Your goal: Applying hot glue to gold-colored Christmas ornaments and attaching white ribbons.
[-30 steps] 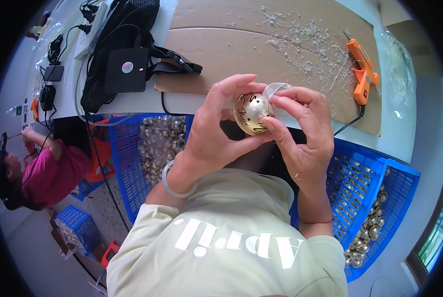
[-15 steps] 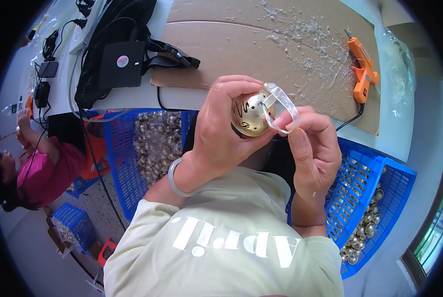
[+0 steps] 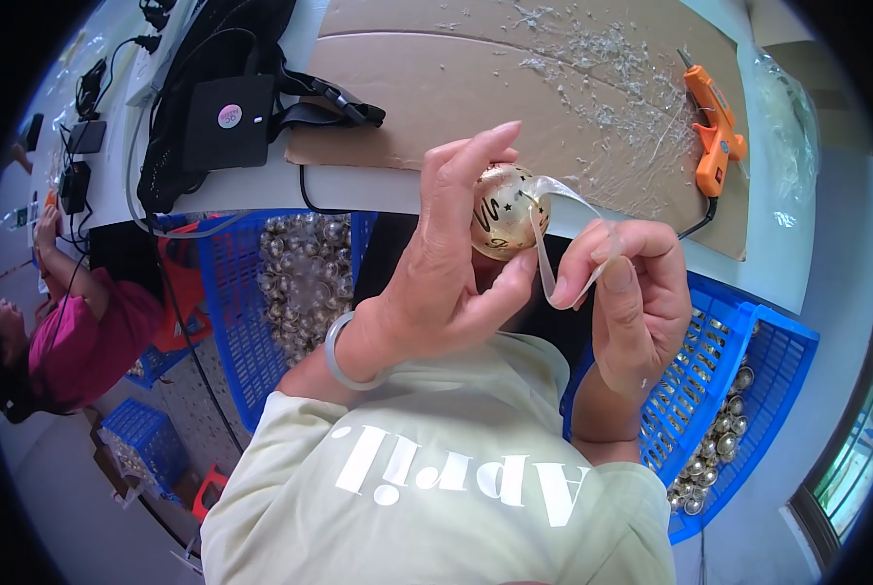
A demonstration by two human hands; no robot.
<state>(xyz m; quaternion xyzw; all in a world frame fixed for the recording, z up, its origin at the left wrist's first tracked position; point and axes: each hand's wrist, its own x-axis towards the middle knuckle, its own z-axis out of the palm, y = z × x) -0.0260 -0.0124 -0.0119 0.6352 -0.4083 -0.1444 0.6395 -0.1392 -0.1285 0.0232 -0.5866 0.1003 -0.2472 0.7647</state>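
A shiny gold bauble [image 3: 503, 222] with dark printed patterns sits in my left hand [image 3: 436, 268], between the thumb below and the fingers behind it. The index finger sticks up past the ball. From the bauble's top, a pale translucent ribbon [image 3: 544, 268] runs out in a loop toward the right. My right hand [image 3: 646, 307] pinches the far end of that loop between thumb and bent index finger, beside the bauble but apart from it. Both hands are raised in front of the table's near edge.
Cardboard [image 3: 397, 88] covers the tabletop, strewn with glue strands [image 3: 617, 83]. An orange glue gun [image 3: 714, 127] lies at its right. A black box [image 3: 227, 122] and straps are at left. Blue baskets [image 3: 224, 292] of gold baubles flank me. A co-worker [image 3: 95, 327] sits far left.
My right hand has moved down and right, drawing the ribbon loop out longer from the bauble. My left fingers have loosened, the index finger now raised, and more of the ball shows.
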